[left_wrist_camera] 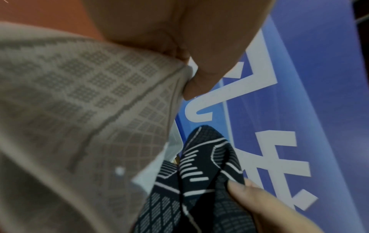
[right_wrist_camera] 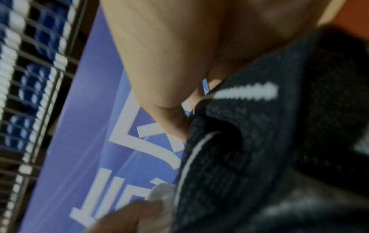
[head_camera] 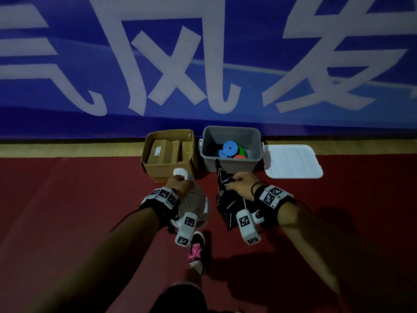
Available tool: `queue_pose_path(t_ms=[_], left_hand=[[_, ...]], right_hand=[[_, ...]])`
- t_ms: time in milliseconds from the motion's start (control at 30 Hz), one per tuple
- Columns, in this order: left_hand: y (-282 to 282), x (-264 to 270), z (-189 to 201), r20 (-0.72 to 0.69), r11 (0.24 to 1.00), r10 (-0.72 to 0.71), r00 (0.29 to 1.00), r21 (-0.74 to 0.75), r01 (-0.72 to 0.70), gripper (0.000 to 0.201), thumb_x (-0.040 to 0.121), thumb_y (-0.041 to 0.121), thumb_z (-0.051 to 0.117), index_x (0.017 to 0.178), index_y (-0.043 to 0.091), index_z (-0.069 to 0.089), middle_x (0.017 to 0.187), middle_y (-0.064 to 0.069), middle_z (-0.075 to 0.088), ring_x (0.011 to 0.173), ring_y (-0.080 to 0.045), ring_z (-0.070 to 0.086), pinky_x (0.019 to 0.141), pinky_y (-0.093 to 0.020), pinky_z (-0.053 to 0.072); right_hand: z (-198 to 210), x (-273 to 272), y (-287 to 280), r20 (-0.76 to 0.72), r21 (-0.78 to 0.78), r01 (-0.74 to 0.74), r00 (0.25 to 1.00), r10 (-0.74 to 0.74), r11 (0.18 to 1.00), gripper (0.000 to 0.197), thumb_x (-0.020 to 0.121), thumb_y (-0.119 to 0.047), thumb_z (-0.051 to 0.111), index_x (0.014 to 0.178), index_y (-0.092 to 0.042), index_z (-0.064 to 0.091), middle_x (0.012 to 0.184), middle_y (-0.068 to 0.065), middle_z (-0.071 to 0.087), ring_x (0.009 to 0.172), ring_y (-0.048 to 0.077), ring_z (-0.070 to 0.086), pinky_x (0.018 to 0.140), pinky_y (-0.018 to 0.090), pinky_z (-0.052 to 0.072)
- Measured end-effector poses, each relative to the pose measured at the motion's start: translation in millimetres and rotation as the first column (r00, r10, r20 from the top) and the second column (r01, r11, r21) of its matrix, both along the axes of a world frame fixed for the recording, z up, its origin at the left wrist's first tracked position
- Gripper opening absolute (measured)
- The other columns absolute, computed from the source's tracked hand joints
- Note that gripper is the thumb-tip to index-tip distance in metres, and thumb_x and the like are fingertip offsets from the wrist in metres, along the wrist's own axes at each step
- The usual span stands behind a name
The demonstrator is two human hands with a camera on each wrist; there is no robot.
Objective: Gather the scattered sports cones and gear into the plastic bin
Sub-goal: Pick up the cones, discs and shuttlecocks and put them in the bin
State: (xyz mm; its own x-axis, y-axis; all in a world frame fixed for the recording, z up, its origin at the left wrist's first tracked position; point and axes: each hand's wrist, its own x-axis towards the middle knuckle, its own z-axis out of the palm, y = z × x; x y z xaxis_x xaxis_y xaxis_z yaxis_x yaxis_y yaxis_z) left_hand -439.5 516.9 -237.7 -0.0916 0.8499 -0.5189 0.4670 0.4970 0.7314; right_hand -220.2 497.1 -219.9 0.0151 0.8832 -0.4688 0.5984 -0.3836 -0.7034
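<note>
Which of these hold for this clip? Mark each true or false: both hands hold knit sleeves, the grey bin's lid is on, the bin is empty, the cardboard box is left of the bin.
1. The left hand grips a white knit sleeve and the right hand a black knit sleeve. True.
2. The lid is on the grey plastic bin. False: the white lid lies on the floor to the bin's right.
3. The bin is empty. False: a blue disc and other coloured pieces lie inside.
4. The cardboard box stands left of the bin. True.
</note>
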Motion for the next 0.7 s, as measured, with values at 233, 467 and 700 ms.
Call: queue_pose_path(t_ms=[233,467,700], left_hand=[[165,13,-14,-0.007,0.994,-0.092,0.996,-0.055,0.091,0.051,0.08,0.025,0.069,0.127,0.011,0.056,0.125,-0.011,0.059,0.115,-0.03,0.057,0.093,-0.03,0.045],[302,48,13,-0.058,0.98,-0.194,0.979,-0.067,0.19,0.036,0.097,0.026,0.051,0.131,0.015,0.056,0.136,-0.015,0.051,0.124,-0.031,0.05,0.084,-0.028,0.037],[411,109,-6,0.01,0.979,-0.147,0.989,-0.14,0.147,0.043,0.088,0.016,0.062,0.13,0.012,0.056,0.134,-0.017,0.055,0.121,-0.035,0.054,0.095,-0.035,0.048]], right_hand=[[-10,7,156,0.081,-0.001,0.049,0.996,-0.049,0.999,0.028,0.089,-0.032,0.065,0.111,-0.015,0.059,0.11,0.005,0.06,0.096,0.022,0.058,0.075,0.024,0.041],[2,47,277,0.149,-0.039,0.104,0.984,-0.097,0.994,0.025,0.088,-0.029,0.067,0.098,-0.005,0.068,0.09,0.007,0.064,0.086,0.024,0.061,0.068,0.023,0.042],[-21,101,389,0.168,-0.097,0.154,0.976,-0.136,0.983,0.042,0.081,-0.028,0.072,0.05,-0.017,0.045,0.052,0.001,0.041,0.058,0.022,0.047,0.058,0.027,0.036]])
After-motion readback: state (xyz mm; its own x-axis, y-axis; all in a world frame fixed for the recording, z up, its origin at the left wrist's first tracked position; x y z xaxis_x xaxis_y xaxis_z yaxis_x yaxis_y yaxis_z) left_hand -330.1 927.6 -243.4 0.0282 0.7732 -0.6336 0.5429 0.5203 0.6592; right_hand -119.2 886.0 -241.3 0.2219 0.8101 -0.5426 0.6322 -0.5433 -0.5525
